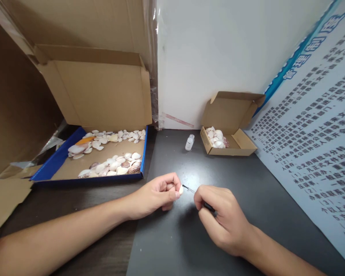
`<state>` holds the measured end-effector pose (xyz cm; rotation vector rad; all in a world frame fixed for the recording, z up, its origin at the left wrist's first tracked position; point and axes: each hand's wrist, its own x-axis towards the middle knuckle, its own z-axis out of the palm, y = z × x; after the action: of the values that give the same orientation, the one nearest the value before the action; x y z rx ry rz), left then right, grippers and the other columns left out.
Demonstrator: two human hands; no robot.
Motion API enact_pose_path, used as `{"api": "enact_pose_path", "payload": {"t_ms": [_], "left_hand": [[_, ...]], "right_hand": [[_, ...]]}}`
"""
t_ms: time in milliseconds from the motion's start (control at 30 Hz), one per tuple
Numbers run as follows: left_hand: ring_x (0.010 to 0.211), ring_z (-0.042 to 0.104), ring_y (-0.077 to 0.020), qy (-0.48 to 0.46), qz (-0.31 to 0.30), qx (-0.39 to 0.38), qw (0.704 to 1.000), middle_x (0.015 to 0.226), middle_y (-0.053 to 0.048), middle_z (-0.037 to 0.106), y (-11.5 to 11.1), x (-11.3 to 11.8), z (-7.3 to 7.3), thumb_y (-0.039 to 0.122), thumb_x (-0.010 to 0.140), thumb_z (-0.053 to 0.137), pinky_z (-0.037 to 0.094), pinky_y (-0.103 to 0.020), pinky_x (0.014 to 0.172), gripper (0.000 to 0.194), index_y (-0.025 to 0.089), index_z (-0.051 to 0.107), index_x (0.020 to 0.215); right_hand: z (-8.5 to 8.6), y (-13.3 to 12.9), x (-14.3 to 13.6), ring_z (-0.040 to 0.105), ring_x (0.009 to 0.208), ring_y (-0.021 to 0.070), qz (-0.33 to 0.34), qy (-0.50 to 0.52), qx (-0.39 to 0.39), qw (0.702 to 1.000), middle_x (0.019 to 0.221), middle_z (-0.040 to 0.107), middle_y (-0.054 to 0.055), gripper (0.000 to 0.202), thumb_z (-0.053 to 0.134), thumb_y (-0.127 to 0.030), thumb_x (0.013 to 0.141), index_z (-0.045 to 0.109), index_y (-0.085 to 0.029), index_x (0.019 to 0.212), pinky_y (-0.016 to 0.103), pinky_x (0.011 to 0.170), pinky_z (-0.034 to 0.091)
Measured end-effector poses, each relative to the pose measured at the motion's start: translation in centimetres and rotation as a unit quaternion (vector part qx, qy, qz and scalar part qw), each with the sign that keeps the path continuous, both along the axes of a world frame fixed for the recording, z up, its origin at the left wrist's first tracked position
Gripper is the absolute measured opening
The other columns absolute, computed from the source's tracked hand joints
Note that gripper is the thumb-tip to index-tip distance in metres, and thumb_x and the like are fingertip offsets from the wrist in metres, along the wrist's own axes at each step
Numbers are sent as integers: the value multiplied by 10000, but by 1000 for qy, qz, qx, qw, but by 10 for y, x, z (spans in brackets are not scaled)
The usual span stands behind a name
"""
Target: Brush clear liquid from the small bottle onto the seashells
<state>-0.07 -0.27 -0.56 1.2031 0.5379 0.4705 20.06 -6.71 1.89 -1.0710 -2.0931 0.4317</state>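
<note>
- At the far left, a large blue-sided box (60, 157) lies with its brown cardboard lid (103, 96) raised; white and brownish shells (112, 166) sit in a front group and a back group, with an orange piece (86, 140) among the back ones.
- Right of it, the left hand (161, 191) pinches a small pale shell (181, 190) between thumb and fingertips, above the dark worktop (172, 249).
- Just beside that shell is the dark tip of a thin brush (192, 190); whether they touch, I cannot tell.
- Behind, a small clear bottle (189, 142) with a pale label stands upright and uncapped on the worktop.
- The right hand (222, 218), apart from the left, is curled around the brush's black handle.
- Beyond it, a smaller open cardboard box (228, 151) holds more shells (216, 138) in its left part.
- At the far right, a poster (307, 134) with printed characters leans into view.
</note>
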Motion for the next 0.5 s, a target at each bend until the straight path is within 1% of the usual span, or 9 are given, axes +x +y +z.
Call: {"api": "enact_pose_path", "payload": {"t_ms": [167,500], "left_hand": [[500,329,-58,-2,6,-8,1000,567,103,372,-1,1,1,433,858,670,255,-213,496,328,191,450,831],[495,323,-63,-6,15,-20,1000,563,101,373,-1,2,0,454,832,692,261,-214,493,353,193,455,825]], "right_hand": [[-1,0,-1,324,517,113,38,12,16,999,601,371,-55,187,408,-38,703,362,-220,699,258,519,262],[0,0,-2,317,513,114,29,-8,-7,1000,595,368,-54,176,408,-53,713,358,-221,695,259,512,259]]}}
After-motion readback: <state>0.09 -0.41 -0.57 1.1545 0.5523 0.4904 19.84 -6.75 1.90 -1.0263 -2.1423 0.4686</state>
